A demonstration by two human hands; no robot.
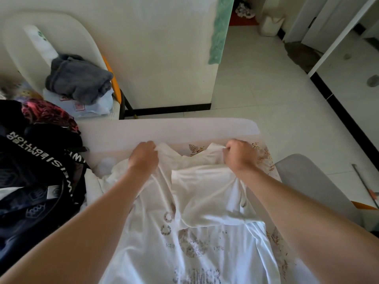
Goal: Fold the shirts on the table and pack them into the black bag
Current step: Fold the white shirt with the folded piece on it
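We grip the white shirt [201, 201] with curled fingers of left hand [143, 155] and right hand [239, 153], right of the black bag [30, 171].

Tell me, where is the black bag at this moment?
In the head view, the black bag lies at the far left, beside the white shirt, on the left hand's side.

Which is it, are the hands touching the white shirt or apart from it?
Touching. The head view shows the left hand and right hand each gripping bunched fabric at the far edge of the white shirt.
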